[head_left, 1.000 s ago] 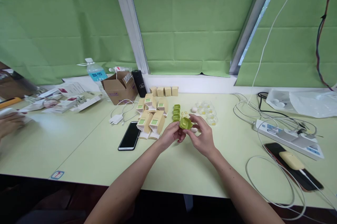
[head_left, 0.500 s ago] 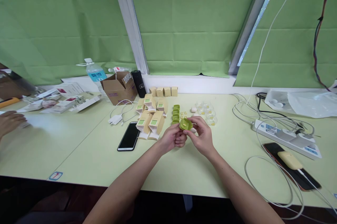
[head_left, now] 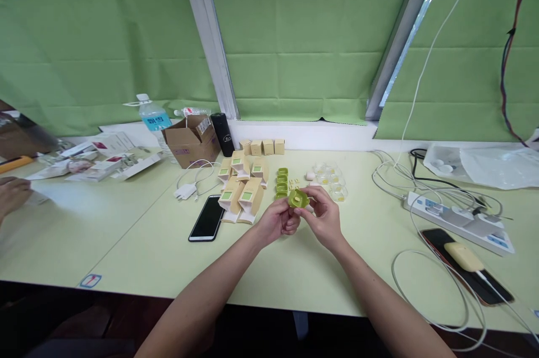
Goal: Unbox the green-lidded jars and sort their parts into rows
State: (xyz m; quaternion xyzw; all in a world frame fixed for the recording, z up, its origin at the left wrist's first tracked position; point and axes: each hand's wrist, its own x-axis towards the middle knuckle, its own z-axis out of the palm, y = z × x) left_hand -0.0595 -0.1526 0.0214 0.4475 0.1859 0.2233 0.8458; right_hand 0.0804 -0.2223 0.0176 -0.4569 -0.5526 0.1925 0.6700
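Observation:
Between my two hands is a small olive-green square plastic cup (head_left: 298,199), its hollow side toward me and a raised piece inside. My left hand (head_left: 278,222) grips its left edge, fingers curled. From the right, my right hand (head_left: 323,216) pinches its rim between thumb and fingers. Just behind the hands stands a row of matching green cups (head_left: 282,179), with several tiny yellow-green pieces (head_left: 293,182) beside it. To their right are pale egg-like pieces (head_left: 310,176), partly hidden by my hand, and a clear plastic tray (head_left: 330,178) with yellow spots.
Opened small cartons (head_left: 248,194) and a black phone (head_left: 206,219) lie left of my hands. Behind are little boxes (head_left: 268,147), a cardboard box (head_left: 191,143) and a black bottle (head_left: 222,134). Rightward are a power strip (head_left: 458,222) and cables. Another person's hand (head_left: 13,195) is at far left.
Both hands stay in nearly the same place with the green cup, which looks tilted very slightly differently. At far left, the other person's hand has shifted a little to the left.

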